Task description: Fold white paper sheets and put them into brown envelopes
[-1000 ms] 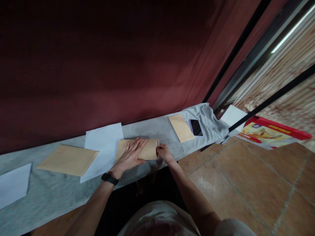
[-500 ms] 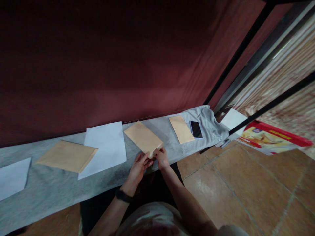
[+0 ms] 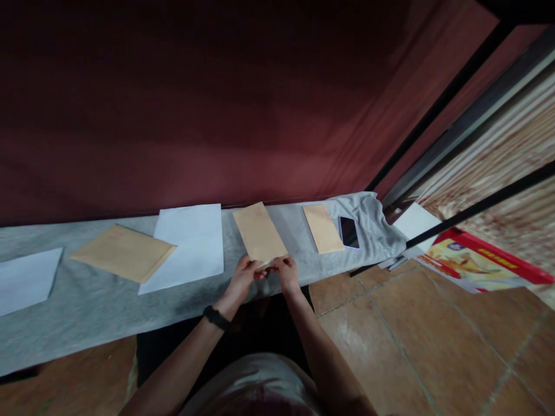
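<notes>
Both hands pinch the near edge of a tan paper envelope [image 3: 260, 232] on the grey cloth in front of me. My left hand [image 3: 243, 279] is closed on its near left corner, and my right hand [image 3: 286, 274] on the near right corner. A thin pale strip shows along the edge between them; I cannot tell whether it is a flap or paper inside. Right of it lies a second tan envelope [image 3: 323, 229]. To the left, another tan envelope [image 3: 121, 251] partly overlaps a white paper sheet [image 3: 191, 245].
The grey cloth [image 3: 95, 315] covers a long narrow surface along a dark red wall [image 3: 195, 150]. A phone [image 3: 348, 232] lies near its right end, and more white paper [image 3: 28, 281] at far left. Beyond the right end are black metal bars [image 3: 468, 219] and a red and yellow box [image 3: 481, 260].
The held envelope has turned to point more directly away from me. Its near edge, earlier bulging open between my fingers, now looks flatter. The whole view has shifted slightly.
</notes>
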The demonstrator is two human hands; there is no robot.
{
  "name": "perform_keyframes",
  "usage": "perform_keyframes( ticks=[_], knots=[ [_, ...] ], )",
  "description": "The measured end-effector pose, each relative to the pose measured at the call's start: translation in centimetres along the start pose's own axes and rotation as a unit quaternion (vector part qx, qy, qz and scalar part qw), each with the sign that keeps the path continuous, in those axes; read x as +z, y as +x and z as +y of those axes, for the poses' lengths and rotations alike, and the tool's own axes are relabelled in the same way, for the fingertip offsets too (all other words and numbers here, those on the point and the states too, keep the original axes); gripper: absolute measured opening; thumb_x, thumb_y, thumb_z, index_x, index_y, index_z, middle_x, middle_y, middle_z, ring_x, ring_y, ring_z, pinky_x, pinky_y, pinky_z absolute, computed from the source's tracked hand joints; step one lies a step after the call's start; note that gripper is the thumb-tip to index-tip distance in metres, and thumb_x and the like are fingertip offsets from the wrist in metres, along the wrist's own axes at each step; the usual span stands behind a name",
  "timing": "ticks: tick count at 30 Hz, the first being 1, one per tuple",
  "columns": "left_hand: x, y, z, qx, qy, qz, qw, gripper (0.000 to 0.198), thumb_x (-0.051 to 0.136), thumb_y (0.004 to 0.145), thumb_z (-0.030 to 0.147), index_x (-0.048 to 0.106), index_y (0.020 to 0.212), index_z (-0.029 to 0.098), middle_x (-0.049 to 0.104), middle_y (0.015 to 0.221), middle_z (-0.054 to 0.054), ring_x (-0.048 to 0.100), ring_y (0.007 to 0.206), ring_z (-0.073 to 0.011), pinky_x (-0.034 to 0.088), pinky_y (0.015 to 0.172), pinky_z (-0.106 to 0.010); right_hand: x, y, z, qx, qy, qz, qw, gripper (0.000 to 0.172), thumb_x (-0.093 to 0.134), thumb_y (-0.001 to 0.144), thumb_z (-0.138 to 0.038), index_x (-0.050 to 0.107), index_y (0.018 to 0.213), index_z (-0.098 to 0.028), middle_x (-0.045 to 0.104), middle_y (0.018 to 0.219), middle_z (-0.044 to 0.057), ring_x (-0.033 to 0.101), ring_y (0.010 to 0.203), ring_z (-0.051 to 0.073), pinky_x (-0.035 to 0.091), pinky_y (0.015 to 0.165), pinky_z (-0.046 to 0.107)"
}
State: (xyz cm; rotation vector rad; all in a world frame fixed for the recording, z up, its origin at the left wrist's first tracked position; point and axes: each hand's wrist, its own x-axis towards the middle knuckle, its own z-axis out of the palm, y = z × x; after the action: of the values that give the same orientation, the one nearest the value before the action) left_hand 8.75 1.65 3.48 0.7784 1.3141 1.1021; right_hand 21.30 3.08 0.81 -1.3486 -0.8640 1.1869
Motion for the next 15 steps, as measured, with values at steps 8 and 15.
perform_keyframes(
  ticks=[8, 15],
  knots=[
    [-1.8, 3.2, 0.9, 0.014, 0.116, 0.016, 0.993, 0.012, 0.063, 0.081, 0.025, 0.052, 0.08, 0.021, 0.053, 0.051, 0.009, 0.047, 0.038, -0.0079, 0.032, 0.04, -0.018, -1.9, 1.7, -0.6, -0.032, -0.099, 0.003, 0.995, 0.02, 0.053, 0.082, -0.039, 0.06, 0.088, -0.022, 0.065, 0.074, 0.002, 0.061, 0.066, 0.017, 0.051, 0.06, 0.026],
    [-3.4, 4.9, 0.4, -0.007, 0.236, 0.011, 0.972, 0.008, 0.059, 0.081, 0.017, 0.052, 0.079, 0.022, 0.046, 0.046, 0.01, 0.043, 0.034, -0.0103, 0.029, 0.041, -0.02, -3.5, 1.3, -0.3, -0.264, -0.338, -0.086, 0.899, 0.03, 0.048, 0.094, -0.02, 0.069, 0.116, -0.02, 0.069, 0.118, 0.01, 0.06, 0.115, 0.022, 0.047, 0.101, 0.038]
  ],
)
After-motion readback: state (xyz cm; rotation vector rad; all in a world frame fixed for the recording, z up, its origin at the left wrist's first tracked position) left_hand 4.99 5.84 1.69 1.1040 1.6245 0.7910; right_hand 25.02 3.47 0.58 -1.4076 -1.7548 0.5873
